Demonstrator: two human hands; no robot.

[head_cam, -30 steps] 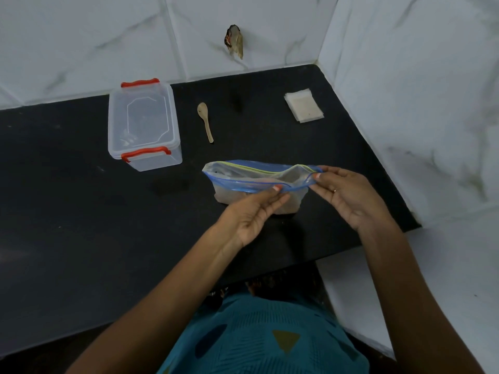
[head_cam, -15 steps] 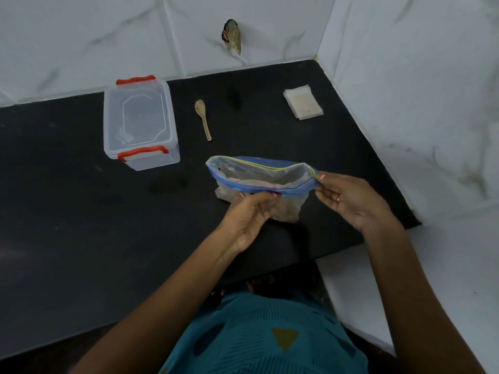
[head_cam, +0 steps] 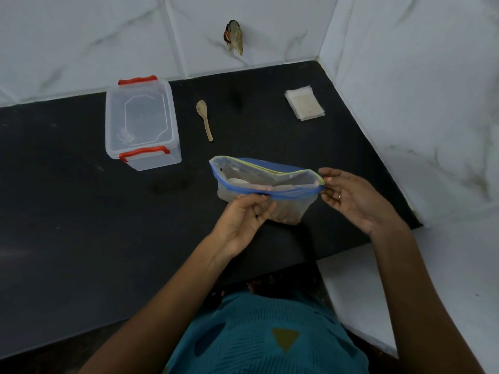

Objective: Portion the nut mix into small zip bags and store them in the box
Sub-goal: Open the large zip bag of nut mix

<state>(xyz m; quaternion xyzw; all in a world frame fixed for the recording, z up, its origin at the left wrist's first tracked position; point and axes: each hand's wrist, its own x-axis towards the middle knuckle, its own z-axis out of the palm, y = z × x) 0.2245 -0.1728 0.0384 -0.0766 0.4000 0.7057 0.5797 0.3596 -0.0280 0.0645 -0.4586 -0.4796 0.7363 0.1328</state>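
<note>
Zip bag [head_cam: 259, 174]: thin clear plastic film, creased, slightly glossy.
Box [head_cam: 140, 122], at ten o'clock: clear hard plastic, smooth.
Spoon [head_cam: 204, 118]: pale wood, matt.
Counter [head_cam: 67, 211]: black, matt, finely speckled.
Wall [head_cam: 81, 36]: glossy marble-look tiles.

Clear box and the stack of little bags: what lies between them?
A wooden spoon, on the counter between the box and the bag stack, touching neither; head view.
</note>
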